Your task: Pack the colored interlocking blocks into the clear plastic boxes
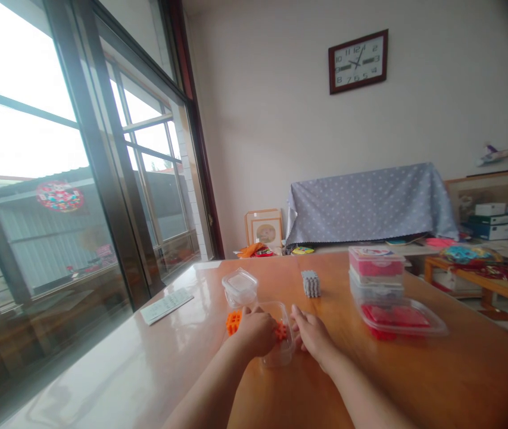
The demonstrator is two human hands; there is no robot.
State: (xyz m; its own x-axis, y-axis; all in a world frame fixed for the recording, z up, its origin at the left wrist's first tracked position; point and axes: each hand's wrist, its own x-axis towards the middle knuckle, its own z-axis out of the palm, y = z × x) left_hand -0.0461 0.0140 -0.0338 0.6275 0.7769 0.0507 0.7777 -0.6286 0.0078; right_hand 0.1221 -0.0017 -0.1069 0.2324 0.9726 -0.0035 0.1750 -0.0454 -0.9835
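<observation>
A clear plastic container lies on the wooden table between my hands, with orange-red toothed pieces inside it. My left hand reaches over its left side with bent fingers; what the fingertips hold, if anything, is hidden. Just left of that hand sits an orange block with square openings. My right hand is at the container's right edge, its fingers apart and nothing seen in them. Beyond the hands are a clear lidded box and a grey stack of toothed pieces.
To the right stand stacked pink and clear boxes, with a clear tray of red pieces in front. A printed paper lies on the left of the table. Large windows rise at the left; a wooden bench is at the right.
</observation>
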